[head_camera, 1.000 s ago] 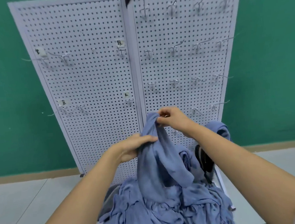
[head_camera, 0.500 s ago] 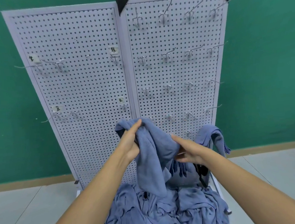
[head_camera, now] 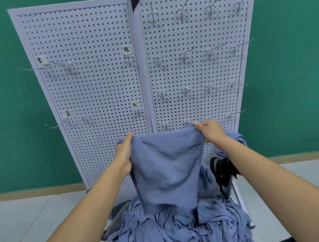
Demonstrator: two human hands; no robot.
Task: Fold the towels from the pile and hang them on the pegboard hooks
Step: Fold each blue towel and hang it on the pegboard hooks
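Towel (head_camera: 168, 164) now spread flat, no longer bunched | top corners clamped in fingers (head_camera: 199, 126) of left hand (head_camera: 124, 153) and right hand (head_camera: 211, 132) | hangs below fingers over pile (head_camera: 179, 229) | pegboard hooks (head_camera: 186, 91) beyond fingers | ready to fold

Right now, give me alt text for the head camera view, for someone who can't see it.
The left hand and right hand hold a blue towel spread by its top edge over the pile of towels, before a white pegboard with metal hooks.

Towel (head_camera: 168, 164) above pile (head_camera: 179, 229), before pegboard (head_camera: 137, 74)
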